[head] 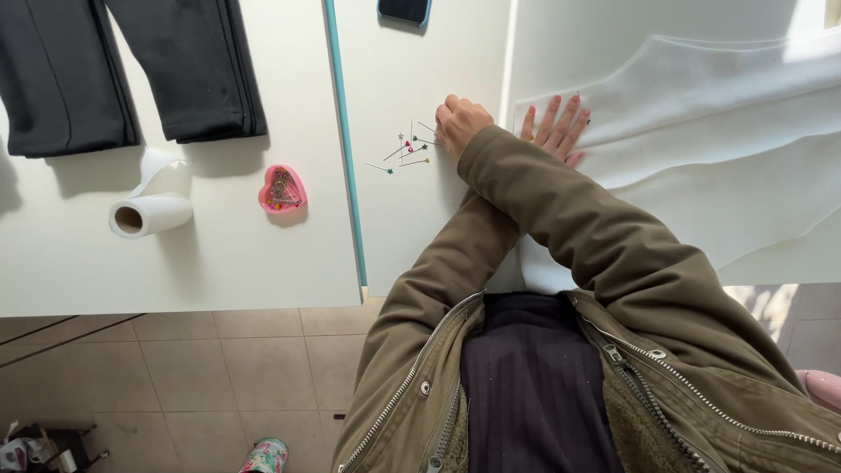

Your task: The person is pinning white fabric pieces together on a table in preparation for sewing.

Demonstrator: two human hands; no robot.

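My arms are crossed over the white table point(412, 228). My right hand point(461, 123) reaches left, fingers curled, knuckles up, at the edge of several loose coloured-head pins point(405, 151) scattered on the table. Whether it pinches a pin is hidden under the fingers. My left hand point(555, 128) passes under the right sleeve and lies flat, fingers spread, on the edge of a sheet of white fabric point(701, 149) covering the right side of the table.
A pink heart-shaped pin box point(282, 189) and a white roll of interfacing point(151, 214) sit on the left table. Dark trousers point(123, 70) lie at the back left. A phone point(404, 10) rests at the far edge. Tiled floor is below.
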